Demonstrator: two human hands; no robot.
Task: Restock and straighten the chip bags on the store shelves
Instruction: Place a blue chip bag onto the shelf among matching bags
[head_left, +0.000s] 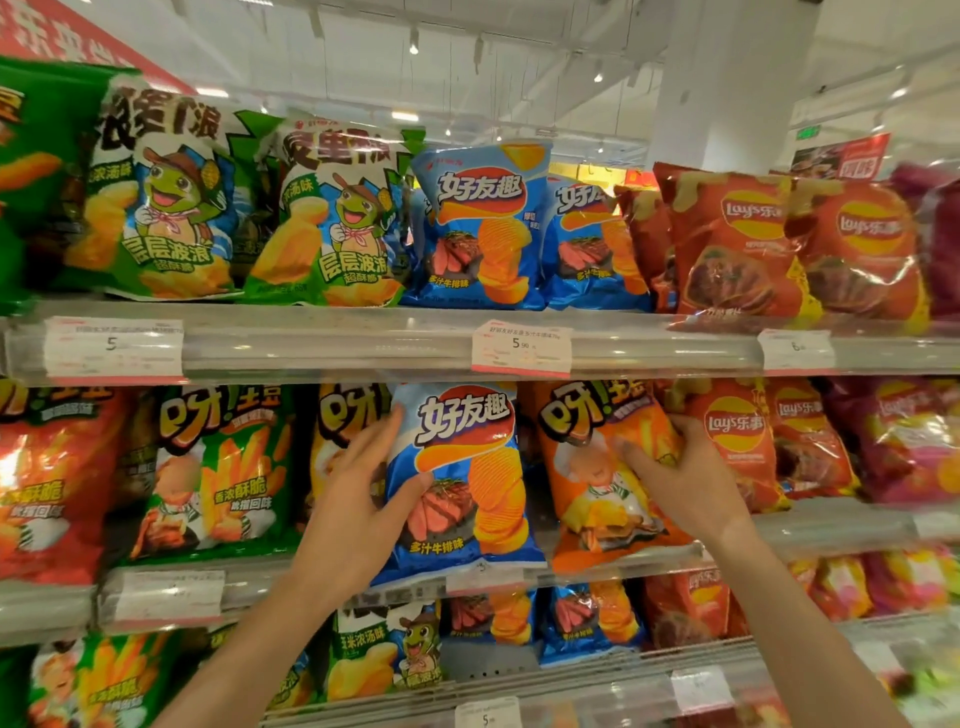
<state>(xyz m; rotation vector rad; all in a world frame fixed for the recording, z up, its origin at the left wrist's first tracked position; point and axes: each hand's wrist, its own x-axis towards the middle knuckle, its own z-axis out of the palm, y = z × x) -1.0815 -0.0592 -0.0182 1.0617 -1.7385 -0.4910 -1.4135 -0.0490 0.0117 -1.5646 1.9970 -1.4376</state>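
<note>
My left hand (358, 499) holds the blue chip bag (460, 478) by its left edge, thumb on the front and fingers curled behind. My right hand (670, 467) is closed on the top right part of the orange chip bag (602, 478) just beside it. Both bags stand upright on the middle shelf (831, 530). More blue bags (478, 228) sit on the shelf above, over a white price tag (521, 347). Red bags (737, 436) stand right of my right hand.

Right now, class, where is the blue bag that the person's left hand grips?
The blue bag stands mid-frame on the middle shelf, left of the orange bag.
</note>
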